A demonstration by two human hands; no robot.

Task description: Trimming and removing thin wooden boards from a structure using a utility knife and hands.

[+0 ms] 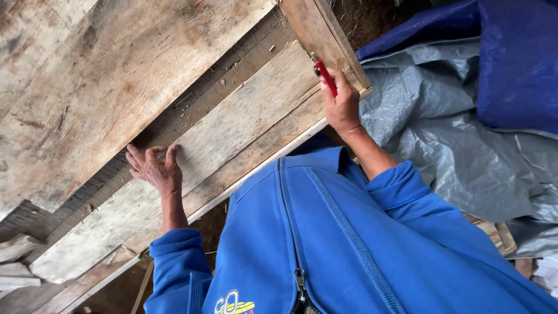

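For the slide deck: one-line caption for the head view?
Left hand flat on a weathered plank; right hand holds a red marker.

A weathered, pale grey wooden plank [232,128] runs diagonally from the lower left of the frame to the upper centre, lying flat among other boards. A slim red marker pen [324,74] sits upper centre, tilted, its dark tip touching the plank's upper end.

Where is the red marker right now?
In the head view, the red marker is upper right of centre, gripped in the right hand, its tip at the end of the pale wooden plank beside the tarp.
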